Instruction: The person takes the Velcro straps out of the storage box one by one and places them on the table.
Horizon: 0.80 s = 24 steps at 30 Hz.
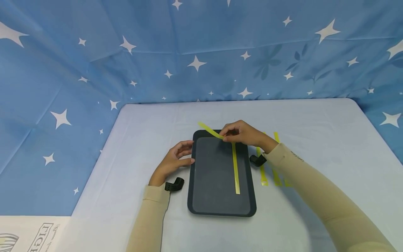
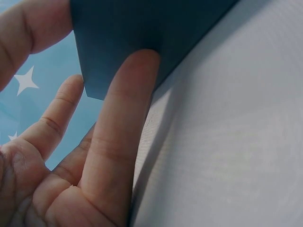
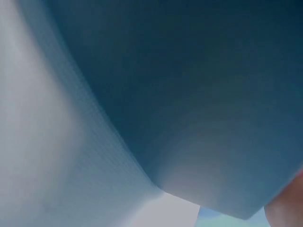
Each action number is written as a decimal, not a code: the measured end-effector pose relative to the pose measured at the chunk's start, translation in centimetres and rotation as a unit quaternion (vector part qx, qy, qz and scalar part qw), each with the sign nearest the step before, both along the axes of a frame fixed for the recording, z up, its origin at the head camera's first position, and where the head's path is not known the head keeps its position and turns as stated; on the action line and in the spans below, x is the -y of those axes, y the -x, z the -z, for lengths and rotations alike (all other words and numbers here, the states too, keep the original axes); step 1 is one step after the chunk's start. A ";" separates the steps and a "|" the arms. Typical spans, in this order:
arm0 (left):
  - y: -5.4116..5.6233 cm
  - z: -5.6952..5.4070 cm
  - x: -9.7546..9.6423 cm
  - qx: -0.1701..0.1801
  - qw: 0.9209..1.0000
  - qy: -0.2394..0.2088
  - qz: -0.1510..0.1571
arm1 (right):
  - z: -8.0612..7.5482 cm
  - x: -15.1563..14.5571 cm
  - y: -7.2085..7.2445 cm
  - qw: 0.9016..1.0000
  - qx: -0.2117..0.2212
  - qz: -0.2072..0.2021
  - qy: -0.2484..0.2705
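A dark grey rectangular tray (image 1: 217, 175) lies lengthwise in front of me on the table. My left hand (image 1: 174, 160) touches its left edge, and in the left wrist view the straight thumb (image 2: 125, 109) presses the tray's side wall (image 2: 123, 42). Over the tray's far end, my right hand (image 1: 240, 133) pinches a thin yellow strip (image 1: 208, 129) between thumb and fingers, with one end sticking out to the upper left. A yellow length (image 1: 236, 171) lies straight down the tray's right half; its top passes under the right hand, so I cannot tell whether both are one strip.
Several more yellow strips (image 1: 263, 176) with wider, notched ends lie right of the tray, partly under the right forearm. A white cloth (image 1: 126, 140) covers the table. Behind hangs a blue curtain (image 1: 220, 45) with white stars. A printed sheet (image 1: 34, 234) shows at lower left.
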<state>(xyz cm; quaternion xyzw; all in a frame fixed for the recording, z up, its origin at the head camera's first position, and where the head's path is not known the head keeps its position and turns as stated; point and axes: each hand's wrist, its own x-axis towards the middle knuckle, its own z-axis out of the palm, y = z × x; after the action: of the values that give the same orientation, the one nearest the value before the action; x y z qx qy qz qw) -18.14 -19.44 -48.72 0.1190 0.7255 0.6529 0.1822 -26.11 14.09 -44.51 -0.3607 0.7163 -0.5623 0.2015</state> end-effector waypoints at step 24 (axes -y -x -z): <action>-0.1 0.2 -0.1 0.000 1.000 -0.009 0.001 | -0.7 -2.7 -3.1 0.988 0.053 0.110 0.094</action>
<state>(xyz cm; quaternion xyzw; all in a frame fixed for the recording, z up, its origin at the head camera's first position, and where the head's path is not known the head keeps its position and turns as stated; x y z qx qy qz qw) -18.05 -19.35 -48.94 0.1216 0.7197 0.6589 0.1817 -22.99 16.75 -43.80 -0.2666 0.6842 -0.6641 0.1407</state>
